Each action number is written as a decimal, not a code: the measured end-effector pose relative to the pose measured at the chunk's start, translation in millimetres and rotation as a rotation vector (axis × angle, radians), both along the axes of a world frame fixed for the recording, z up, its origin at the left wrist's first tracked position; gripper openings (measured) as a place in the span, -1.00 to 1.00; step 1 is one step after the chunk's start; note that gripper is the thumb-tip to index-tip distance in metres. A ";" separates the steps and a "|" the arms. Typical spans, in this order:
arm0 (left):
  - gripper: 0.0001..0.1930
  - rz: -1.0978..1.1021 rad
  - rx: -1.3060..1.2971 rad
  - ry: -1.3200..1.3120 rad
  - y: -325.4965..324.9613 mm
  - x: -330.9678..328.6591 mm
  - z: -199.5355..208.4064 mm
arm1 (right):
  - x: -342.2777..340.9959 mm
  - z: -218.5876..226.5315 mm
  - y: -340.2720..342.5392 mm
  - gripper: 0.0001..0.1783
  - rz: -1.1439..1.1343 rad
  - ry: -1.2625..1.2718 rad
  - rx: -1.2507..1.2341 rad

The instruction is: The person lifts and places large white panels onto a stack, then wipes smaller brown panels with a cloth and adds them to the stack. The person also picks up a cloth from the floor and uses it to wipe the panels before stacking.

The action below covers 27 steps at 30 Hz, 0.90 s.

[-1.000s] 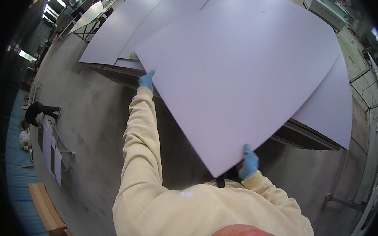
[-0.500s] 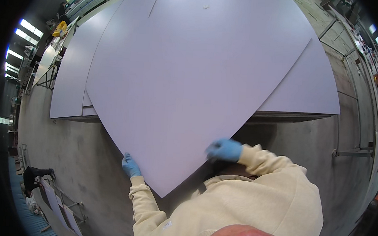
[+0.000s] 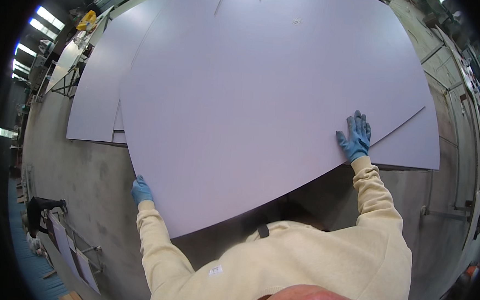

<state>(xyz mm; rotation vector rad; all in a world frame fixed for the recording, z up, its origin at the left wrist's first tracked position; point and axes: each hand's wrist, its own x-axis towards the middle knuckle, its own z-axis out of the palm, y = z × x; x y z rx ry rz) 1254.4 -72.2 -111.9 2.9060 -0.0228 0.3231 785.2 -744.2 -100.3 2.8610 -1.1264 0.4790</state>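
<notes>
A large pale lilac-white panel (image 3: 242, 111) lies turned at an angle on a stack of similar panels (image 3: 97, 103), its near corner jutting out over the floor toward me. My left hand (image 3: 141, 190), in a blue glove, grips the panel's left edge close to that corner. The fingers bend round the edge, partly hidden beneath it. On the right, my right hand (image 3: 356, 138), gloved in blue with grey fingertips, rests flat on the panel's top near its front edge, fingers spread. A lower panel (image 3: 410, 146) of the stack shows beyond that hand.
To the far left stands a workbench (image 3: 69, 65) with a yellow item (image 3: 87, 19) on it. A person in dark clothes (image 3: 41, 215) bends beside a rack of panels (image 3: 72, 249) at lower left. Metal frames (image 3: 445, 209) line the right side.
The panel has swung round, its near corner shifting left and its front edge now lying flatter. My left hand moved left with it; my right hand went up and right onto the top.
</notes>
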 end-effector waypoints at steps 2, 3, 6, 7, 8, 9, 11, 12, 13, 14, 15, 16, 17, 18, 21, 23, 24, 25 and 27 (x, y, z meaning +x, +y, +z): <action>-0.46 0.058 0.074 0.054 0.3 30.7 5.9 | 0.7 -1.6 28.3 -0.18 -0.026 0.008 0.029; -0.49 0.036 0.017 0.005 -1.4 46.3 8.6 | 4.2 1.1 40.3 -0.18 -0.027 -0.028 -0.004; -0.54 0.015 -0.080 -0.080 -10.0 81.4 18.6 | 10.4 12.9 72.8 -0.18 -0.118 0.018 0.068; -0.54 0.025 -0.073 -0.054 -13.5 93.4 24.1 | 12.5 17.2 79.2 -0.18 -0.125 0.013 0.061; -0.54 0.066 -0.058 0.014 -19.8 103.9 27.9 | 14.1 20.4 85.7 -0.17 -0.145 0.028 0.080; -0.52 0.058 -0.042 0.022 -27.5 114.3 32.6 | 15.0 23.4 91.8 -0.16 -0.170 0.032 0.091; -0.48 0.095 -0.001 0.092 -42.8 132.8 42.0 | 17.3 26.9 98.8 -0.18 -0.211 0.034 0.094; -0.39 0.065 0.016 0.115 -51.1 141.5 48.3 | 18.7 28.3 100.2 -0.18 -0.233 0.026 0.092; -0.36 0.048 0.057 0.116 -61.6 150.2 50.5 | 19.7 28.8 102.6 -0.18 -0.255 0.001 0.082; -0.33 0.045 0.098 0.110 -70.8 159.6 54.6 | 21.6 29.7 103.2 -0.18 -0.285 0.020 0.112; -0.30 0.048 0.140 0.107 -78.6 167.0 57.6 | 22.5 29.8 104.9 -0.18 -0.297 0.008 0.098; -0.20 0.045 0.195 0.179 -87.5 177.8 62.6 | 24.8 30.5 105.3 -0.18 -0.312 0.006 0.107; -0.19 0.014 0.197 0.197 -95.0 184.2 63.5 | 25.8 30.4 106.4 -0.18 -0.322 0.002 0.106; -0.18 -0.005 0.201 0.218 -102.2 192.4 67.2 | 27.8 30.5 106.6 -0.18 -0.335 0.001 0.100; -0.13 -0.021 0.233 0.252 -131.1 211.3 67.2 | 31.3 28.8 106.1 -0.18 -0.382 0.007 0.110; -0.11 -0.029 0.240 0.288 -149.4 223.3 68.8 | 33.0 26.3 104.2 -0.22 -0.393 -0.036 0.083; -0.11 -0.036 0.242 0.248 -159.0 227.2 68.6 | 33.5 24.8 102.7 -0.24 -0.410 -0.045 0.091; -0.11 -0.053 0.261 0.251 -168.5 231.5 68.8 | 34.0 23.4 101.5 -0.23 -0.415 -0.045 0.076; -0.11 -0.057 0.303 0.241 -190.5 241.5 72.9 | 34.5 21.4 98.0 -0.21 -0.431 -0.046 0.056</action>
